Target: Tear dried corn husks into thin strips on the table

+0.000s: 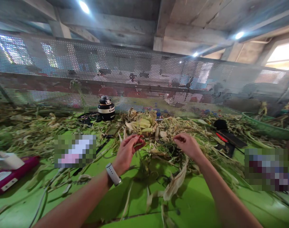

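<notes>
My left hand (126, 150), with a watch (113, 174) on its wrist, is raised over the green table (196, 202). Its thumb and fingers are bent together, and whatever may be between them is too small to make out. To the right, my right hand (188, 145) hovers with curled fingers, thumb and forefinger closed towards each other; their contents are hidden. Just beyond both hands lies a heap of pale yellow-green dried leaves (142, 123). A long withered leaf (176, 183) droops below my right hand, among thin dark stems.
Dry plant scraps (23, 126) cover much of the table. A black-and-white bottle (106, 109) stands at the back before a perforated metal screen (135, 72). A magenta box (14, 177) with a white plug (8, 161) and a cable is at left; a green basket (270, 126) is at right.
</notes>
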